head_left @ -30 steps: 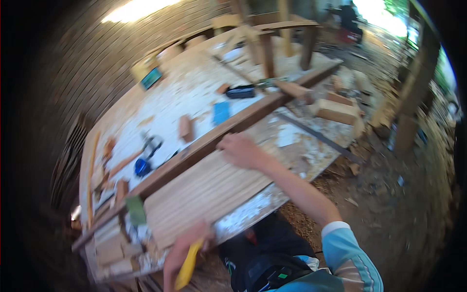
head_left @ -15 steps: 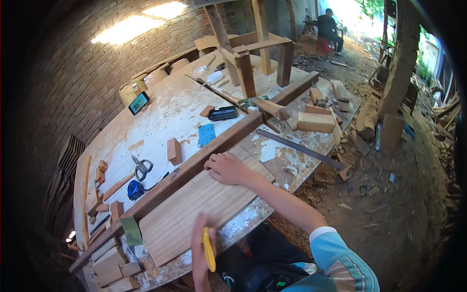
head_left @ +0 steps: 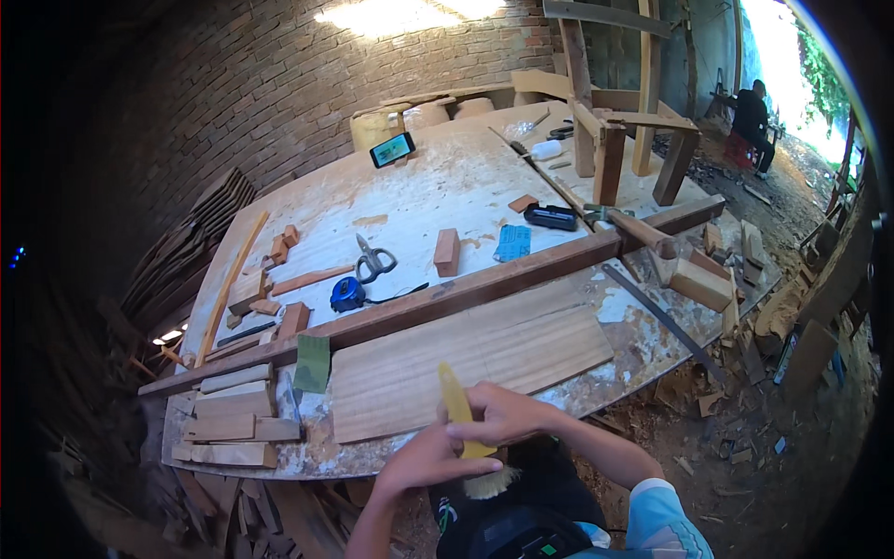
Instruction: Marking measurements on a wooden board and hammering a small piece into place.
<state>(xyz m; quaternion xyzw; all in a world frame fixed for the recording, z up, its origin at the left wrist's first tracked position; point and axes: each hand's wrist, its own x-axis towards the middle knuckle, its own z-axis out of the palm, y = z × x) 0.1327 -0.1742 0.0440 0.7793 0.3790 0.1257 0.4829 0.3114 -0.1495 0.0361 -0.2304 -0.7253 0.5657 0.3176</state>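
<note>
Smooth yellow plastic brush handle (head_left: 453,393) with coarse bristles (head_left: 491,484), matt, grained wooden board (head_left: 419,373), rough, blotchy tabletop (head_left: 433,200).

A phone (head_left: 392,149) stands tilted near the back of the tabletop (head_left: 321,228), grey scissors (head_left: 376,265) lie near a blue tape measure (head_left: 348,294), a small wood block (head_left: 447,252) sits near some blue paper (head_left: 512,243), and a person (head_left: 750,116) far off sits on a red seat (head_left: 739,150).

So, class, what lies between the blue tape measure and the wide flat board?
The long brown beam lies between tape measure and board, head view.
</note>
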